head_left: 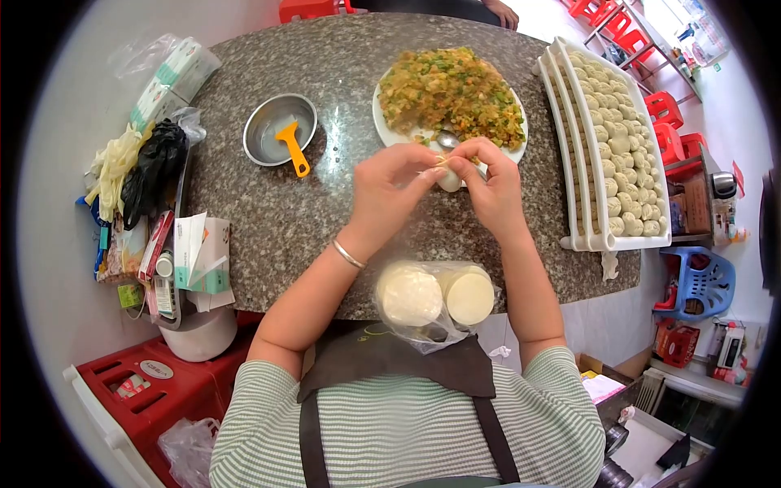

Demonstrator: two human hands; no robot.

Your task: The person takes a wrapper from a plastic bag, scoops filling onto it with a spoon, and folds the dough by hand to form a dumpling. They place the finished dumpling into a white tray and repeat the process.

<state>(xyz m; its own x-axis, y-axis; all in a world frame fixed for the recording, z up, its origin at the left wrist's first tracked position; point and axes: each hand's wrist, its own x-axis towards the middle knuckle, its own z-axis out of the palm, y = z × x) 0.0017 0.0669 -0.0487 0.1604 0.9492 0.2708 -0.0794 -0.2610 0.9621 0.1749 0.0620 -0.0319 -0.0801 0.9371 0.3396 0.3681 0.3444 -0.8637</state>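
Note:
Both hands meet at the near edge of a white plate (382, 122) heaped with chopped vegetable filling (451, 85). My left hand (389, 191) and my right hand (494, 189) pinch the top of a small pale dumpling (448, 181) between thumbs and fingertips. The dumpling's upper part is mostly hidden by the fingers. Just beyond them, a metal spoon (447, 139) rests in the filling. Between my forearms, two stacks of round dough wrappers (412, 298) sit in a clear plastic bag (435, 333) at the table's near edge.
Stacked white trays (598, 241) of pleated dumplings (622, 154) stand on the right of the speckled stone table (325, 220). A metal bowl (259, 134) with an orange-handled scraper (294, 150) lies left of the plate. Tissue packs (167, 81), bags and boxes crowd the left edge. Another person's hand (503, 14) shows at the far side.

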